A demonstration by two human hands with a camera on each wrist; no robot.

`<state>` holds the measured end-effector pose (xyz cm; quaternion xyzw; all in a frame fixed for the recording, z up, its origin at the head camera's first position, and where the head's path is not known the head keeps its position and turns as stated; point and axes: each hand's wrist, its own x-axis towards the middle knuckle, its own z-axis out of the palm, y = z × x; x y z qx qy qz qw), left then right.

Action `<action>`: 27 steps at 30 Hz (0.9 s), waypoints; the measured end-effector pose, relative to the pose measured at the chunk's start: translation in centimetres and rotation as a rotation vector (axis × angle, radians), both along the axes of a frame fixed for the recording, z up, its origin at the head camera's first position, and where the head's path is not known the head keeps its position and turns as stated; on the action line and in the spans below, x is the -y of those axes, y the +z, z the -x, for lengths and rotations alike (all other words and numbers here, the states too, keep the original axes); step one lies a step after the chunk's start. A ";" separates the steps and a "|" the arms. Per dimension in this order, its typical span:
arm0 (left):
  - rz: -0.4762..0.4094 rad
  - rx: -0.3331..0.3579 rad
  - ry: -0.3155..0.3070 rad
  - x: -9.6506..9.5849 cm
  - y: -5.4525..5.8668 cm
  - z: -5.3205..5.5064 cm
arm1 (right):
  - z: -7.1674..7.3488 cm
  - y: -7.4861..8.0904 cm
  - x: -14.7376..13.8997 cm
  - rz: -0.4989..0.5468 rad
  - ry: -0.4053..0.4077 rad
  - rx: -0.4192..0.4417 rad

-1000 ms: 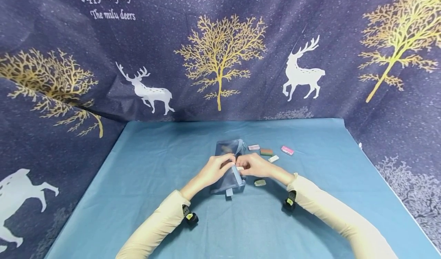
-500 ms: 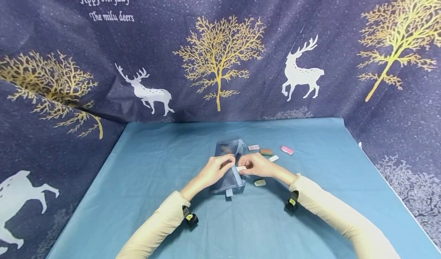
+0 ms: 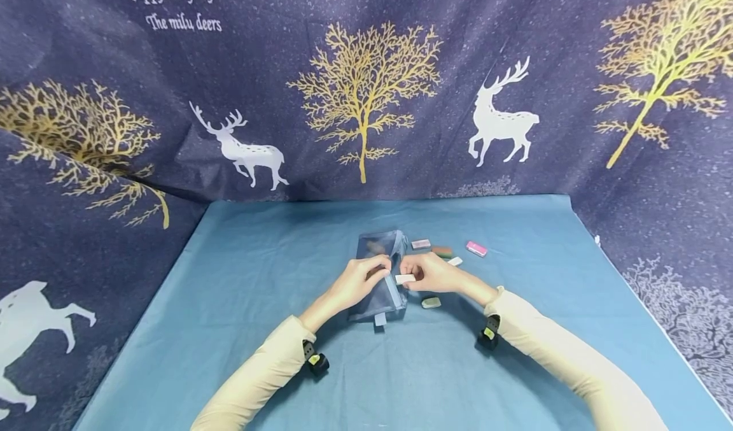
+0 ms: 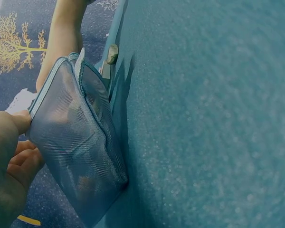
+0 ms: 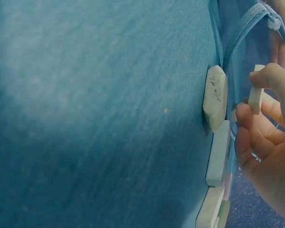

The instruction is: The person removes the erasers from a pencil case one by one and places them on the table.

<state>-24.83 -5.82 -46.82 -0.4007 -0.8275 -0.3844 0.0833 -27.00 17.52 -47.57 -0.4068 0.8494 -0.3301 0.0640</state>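
Note:
My left hand (image 3: 359, 282) pinches the zippered edge of a blue mesh pouch (image 3: 375, 302) between thumb and fingers. In the left wrist view the pouch (image 4: 73, 135) stands tilted, its zip undone and dim shapes showing through the mesh. Just right of the opening, my right hand (image 3: 428, 273) holds a small white eraser (image 3: 404, 279) between thumb and fingers. The right wrist view shows that eraser (image 5: 256, 90) gripped beside the pouch's zip edge (image 5: 244, 28).
Right of the pouch lie a worn pale eraser (image 3: 431, 303), a white eraser (image 3: 455, 261) partly behind my right hand, a brown-and-green block (image 3: 442, 251), a pale pink-and-white eraser (image 3: 420, 244) and a bright pink eraser (image 3: 476, 248). A blue cloth (image 3: 258, 278) covers the table.
My right hand has drawn slightly right, away from the pouch's opening, and more of the white eraser shows. My left hand keeps its grip on the pouch.

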 end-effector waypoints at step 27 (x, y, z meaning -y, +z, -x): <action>0.023 -0.003 -0.001 -0.3 -0.2 0.1 | -0.4 0.2 -2.2 -0.047 0.012 -0.011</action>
